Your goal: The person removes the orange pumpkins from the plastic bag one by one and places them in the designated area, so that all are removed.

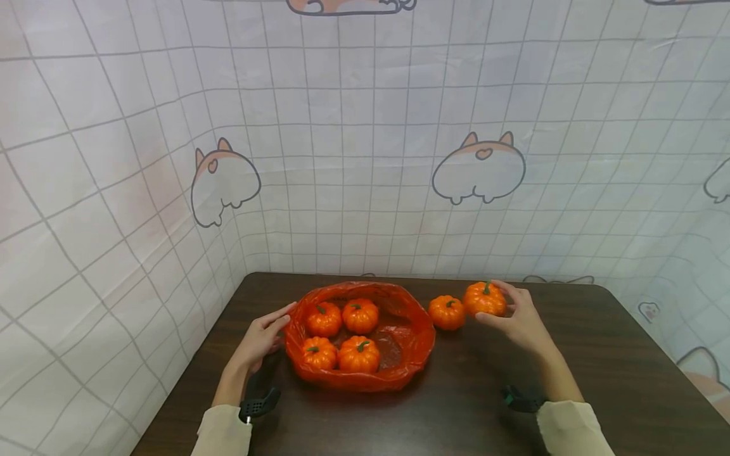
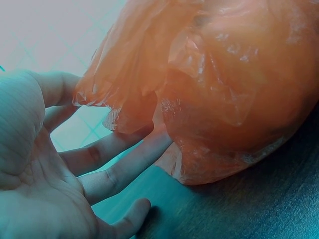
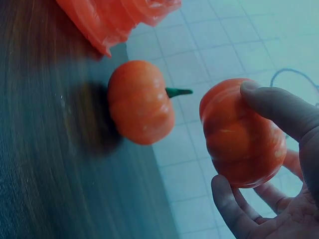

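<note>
My right hand [image 1: 527, 320] grips a small orange pumpkin [image 1: 485, 299] between thumb and fingers. In the right wrist view this pumpkin [image 3: 241, 134] is raised off the table. Just left of it, a second pumpkin [image 1: 447, 313] with a green stem stands on the table. An open red-orange plastic bag [image 1: 419, 354] lies left of centre with its rim spread wide. Several pumpkins [image 1: 358, 355] sit inside, mostly on its left side. At the bag's left rim, my left hand [image 1: 258, 342] pinches the thin plastic [image 2: 134, 74], some fingertips hidden behind it.
Everything rests on a dark brown wooden table [image 1: 365, 418]. Behind it and along the left hangs a white grid-patterned cloth [image 1: 353, 158] printed with cartoon animals. The standing pumpkin is close to the bag's right rim.
</note>
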`<state>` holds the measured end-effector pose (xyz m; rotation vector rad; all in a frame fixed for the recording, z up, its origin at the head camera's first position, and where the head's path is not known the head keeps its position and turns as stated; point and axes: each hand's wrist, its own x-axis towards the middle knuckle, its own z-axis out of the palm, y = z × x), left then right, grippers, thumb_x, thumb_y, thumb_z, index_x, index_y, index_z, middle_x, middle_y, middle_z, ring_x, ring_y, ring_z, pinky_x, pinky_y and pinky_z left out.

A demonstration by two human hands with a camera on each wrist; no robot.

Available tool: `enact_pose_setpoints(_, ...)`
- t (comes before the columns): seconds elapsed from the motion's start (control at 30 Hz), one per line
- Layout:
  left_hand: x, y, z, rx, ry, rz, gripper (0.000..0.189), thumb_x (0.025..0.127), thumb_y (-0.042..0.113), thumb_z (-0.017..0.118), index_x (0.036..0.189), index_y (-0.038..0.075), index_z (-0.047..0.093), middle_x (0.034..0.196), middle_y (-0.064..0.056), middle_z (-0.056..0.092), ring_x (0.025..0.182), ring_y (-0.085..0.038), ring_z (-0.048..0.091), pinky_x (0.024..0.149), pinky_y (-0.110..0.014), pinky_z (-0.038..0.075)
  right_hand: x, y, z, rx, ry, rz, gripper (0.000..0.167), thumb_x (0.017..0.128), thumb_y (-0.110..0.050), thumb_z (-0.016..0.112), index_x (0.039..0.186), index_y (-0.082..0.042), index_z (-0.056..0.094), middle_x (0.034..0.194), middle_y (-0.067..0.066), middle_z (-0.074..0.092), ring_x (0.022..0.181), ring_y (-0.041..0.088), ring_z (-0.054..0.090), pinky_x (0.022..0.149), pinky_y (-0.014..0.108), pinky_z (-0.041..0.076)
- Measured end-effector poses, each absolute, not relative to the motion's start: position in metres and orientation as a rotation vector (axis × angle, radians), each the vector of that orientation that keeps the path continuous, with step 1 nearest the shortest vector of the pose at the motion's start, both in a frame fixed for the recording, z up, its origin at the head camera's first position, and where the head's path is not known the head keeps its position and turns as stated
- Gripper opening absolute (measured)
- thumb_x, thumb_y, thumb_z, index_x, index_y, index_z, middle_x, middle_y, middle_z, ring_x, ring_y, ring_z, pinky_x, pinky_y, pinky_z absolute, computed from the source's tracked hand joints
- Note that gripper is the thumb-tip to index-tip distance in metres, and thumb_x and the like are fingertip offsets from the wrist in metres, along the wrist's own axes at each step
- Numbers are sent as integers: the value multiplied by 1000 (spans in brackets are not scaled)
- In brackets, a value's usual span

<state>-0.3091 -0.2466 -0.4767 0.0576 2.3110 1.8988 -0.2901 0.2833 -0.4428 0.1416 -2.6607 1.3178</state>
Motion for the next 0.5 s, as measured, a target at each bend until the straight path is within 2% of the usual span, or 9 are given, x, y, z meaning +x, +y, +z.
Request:
enact_pose_setpoints(0.23,-309,-247,-477,69,2299,1909,46,109,31,49,154,20,48,159,-17,44,135,-38,56,111,-57,46,-293,291,-451,79,-2675,1343,86,90,-34,79,158,-7,34,148,32,27,128,55,46,100,63,51)
enact_pose_setpoints(0.5,-310,-247,-480,99,2289,1931,46,109,29,49,154,20,49,160,-14,44,138,-33,54,110,-51,49,-294,296,-460,34,-2704,1363,87,91,-35,79,159,-7,33,149,33,26,128,52,43,97,58,51)
